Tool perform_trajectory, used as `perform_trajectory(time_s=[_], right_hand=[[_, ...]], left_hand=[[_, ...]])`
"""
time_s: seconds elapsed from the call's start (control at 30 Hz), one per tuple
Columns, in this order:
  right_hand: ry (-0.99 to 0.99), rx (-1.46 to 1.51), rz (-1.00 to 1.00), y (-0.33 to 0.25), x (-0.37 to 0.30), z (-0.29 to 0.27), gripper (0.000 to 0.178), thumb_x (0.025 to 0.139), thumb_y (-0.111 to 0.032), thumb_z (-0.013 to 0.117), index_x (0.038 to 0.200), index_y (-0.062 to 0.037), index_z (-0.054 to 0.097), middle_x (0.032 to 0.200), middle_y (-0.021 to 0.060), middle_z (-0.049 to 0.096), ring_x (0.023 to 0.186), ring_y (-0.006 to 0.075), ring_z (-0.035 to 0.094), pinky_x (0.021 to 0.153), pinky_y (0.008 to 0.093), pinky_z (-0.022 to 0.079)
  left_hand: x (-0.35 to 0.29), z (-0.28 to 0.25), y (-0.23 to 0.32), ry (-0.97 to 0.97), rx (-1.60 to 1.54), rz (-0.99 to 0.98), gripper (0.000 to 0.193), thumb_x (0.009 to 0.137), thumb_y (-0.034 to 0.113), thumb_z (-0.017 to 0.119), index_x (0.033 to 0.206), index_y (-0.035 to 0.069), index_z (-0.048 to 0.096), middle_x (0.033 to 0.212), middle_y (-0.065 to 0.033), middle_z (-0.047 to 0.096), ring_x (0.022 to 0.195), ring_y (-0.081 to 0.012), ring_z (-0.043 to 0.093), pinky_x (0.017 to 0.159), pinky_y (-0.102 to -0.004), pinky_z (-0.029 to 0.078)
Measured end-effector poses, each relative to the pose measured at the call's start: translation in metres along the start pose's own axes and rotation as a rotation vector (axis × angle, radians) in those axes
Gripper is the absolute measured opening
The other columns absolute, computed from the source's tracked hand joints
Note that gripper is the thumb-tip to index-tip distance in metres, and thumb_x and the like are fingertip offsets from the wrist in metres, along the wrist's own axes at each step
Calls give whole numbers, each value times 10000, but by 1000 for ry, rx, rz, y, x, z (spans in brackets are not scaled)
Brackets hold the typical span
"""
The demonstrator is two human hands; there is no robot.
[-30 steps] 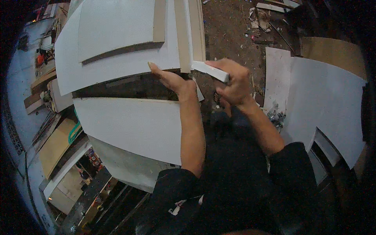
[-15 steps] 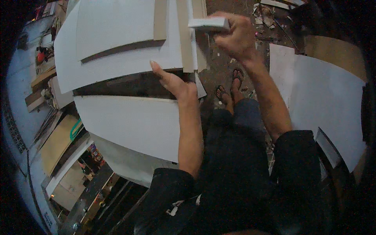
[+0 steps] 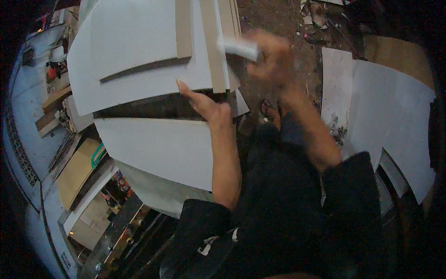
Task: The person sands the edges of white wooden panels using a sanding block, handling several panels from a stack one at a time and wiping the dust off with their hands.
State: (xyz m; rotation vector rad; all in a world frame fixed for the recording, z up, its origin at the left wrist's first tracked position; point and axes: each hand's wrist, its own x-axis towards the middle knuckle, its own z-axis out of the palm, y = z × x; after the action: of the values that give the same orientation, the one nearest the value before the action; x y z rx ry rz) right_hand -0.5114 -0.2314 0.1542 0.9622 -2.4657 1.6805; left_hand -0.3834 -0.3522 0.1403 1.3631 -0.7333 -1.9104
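Our right hand [image 3: 272, 53] grips a white oblong block [image 3: 240, 49] near a long beige strip [image 3: 212, 58]; our left hand [image 3: 209, 107], perhaps for steadying, is at the flat white panel [image 3: 148, 90]; its grip we cannot tell.

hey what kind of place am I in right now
Probably a woodworking workshop: large white panels lie in front of you, wood pieces sit at the far left, and scraps litter the brown floor.

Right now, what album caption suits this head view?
A blurred right hand grips a white block; left hand at the edge of a white panel.
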Motion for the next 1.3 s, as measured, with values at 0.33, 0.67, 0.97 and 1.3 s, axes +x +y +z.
perform_trajectory(time_s=[0.33,0.67,0.97,1.3], right_hand=[[58,-87,-20,24,64,1,335,596,-187,720,917,-92,705,827,156,667,761,339,662,687,421,539],[12,129,-51,21,2,6,354,564,-145,710,915,-96,707,821,127,670,754,327,657,670,418,538],[-92,85,44,-16,-64,0,360,594,-81,685,951,-93,728,859,143,690,795,316,679,735,371,545],[110,91,-114,-3,-26,15,303,617,-108,693,918,-97,721,861,161,689,795,329,683,762,403,555]], left_hand=[[-7,4,0,-42,-27,-19,834,852,673,518,1419,86,351,1398,-93,440,1258,-287,440,1036,-468,395],[-3,-8,-3,-114,-49,-49,835,849,681,510,1417,90,354,1379,-93,456,1236,-292,460,1021,-468,411],[3,-13,-5,-71,8,35,857,849,697,486,1446,107,317,1415,-99,415,1269,-300,425,1048,-482,378],[-2,-15,4,-15,22,-25,845,851,703,470,1467,152,294,1441,-71,390,1294,-291,397,1058,-473,362]])
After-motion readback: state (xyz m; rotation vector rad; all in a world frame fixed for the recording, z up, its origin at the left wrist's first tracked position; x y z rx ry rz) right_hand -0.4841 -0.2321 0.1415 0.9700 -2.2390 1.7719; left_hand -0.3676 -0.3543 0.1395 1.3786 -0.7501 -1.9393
